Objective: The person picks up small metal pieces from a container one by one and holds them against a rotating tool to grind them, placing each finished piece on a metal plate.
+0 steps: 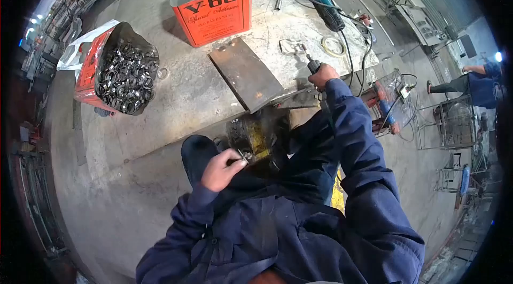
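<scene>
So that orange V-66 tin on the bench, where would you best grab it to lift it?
Probably by the top rim, coming from above. The orange tin stands upright with its top open, so fingers could hook over an edge. Its flat sides look too broad for one hand, and it appears to hold metal parts, so two hands on opposite walls seem safer.

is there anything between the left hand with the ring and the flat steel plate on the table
Nothing visible blocks it. The left hand pinches a small ring just below the table edge; the plate lies above it with bare tabletop between. The right hand with its tool sits off to the plate's right.
</scene>
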`<state>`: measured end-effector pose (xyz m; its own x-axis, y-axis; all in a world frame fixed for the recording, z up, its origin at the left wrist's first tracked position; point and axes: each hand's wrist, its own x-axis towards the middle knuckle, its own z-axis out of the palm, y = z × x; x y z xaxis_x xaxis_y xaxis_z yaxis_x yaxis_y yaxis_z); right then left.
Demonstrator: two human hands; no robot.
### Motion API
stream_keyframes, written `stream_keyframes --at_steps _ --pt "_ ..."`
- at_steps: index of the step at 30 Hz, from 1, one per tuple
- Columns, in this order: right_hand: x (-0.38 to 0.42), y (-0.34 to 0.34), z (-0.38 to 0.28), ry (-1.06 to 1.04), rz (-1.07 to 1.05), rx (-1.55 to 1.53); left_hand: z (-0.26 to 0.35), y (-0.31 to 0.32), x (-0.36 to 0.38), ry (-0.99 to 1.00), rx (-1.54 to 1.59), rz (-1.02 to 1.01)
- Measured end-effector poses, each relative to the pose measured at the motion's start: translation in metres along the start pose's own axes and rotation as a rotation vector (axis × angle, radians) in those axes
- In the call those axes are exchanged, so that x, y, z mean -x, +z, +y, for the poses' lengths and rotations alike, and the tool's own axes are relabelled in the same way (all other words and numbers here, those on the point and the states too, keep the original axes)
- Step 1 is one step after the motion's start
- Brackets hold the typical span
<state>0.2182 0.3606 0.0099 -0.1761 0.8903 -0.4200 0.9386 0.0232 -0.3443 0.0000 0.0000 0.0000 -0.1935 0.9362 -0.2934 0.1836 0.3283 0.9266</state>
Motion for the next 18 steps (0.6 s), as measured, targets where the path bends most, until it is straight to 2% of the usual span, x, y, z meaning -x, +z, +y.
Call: stream_keyframes --at_steps 2,3,5,9,12,13,14,15,17,18 --pt "-0.008 0.005 0.001 -0.008 0.011 0.104 -0.008 -0.006 0.010 -0.008 0.110 0.063" --pt "-0.016 0.008 0.001 0.005 -0.005 0.119 -0.013 -0.014 0.016 -0.110 0.150 0.124" --pt "-0.027 0.012 0.001 0.009 0.042 0.135 -0.034 -0.027 0.025 -0.155 0.196 0.250" --pt "-0.038 0.016 0.005 0.002 0.082 0.140 -0.047 -0.054 0.038 -0.178 0.300 0.358" --pt "-0.040 0.014 0.000 -0.028 0.035 0.121 -0.036 -0.081 0.031 -0.100 0.214 0.458" --pt "-0.034 0.009 -0.009 -0.001 -0.138 -0.083 -0.032 -0.090 0.023 -0.075 0.202 0.492" --pt "-0.054 0.023 0.008 -0.064 -0.078 -0.164 -0.032 -0.099 0.015 -0.069 0.106 0.533" --pt "0.001 -0.002 -0.037 -0.043 -0.086 -0.074 -0.044 -0.111 0.002 -0.031 -0.085 0.571" --pt "-0.054 0.012 0.001 -0.005 -0.046 0.060 -0.033 -0.133 -0.036 0.065 -0.185 0.673" --pt "-0.050 0.013 0.002 -0.011 -0.049 0.064 -0.032 -0.142 -0.058 0.137 -0.258 0.727"
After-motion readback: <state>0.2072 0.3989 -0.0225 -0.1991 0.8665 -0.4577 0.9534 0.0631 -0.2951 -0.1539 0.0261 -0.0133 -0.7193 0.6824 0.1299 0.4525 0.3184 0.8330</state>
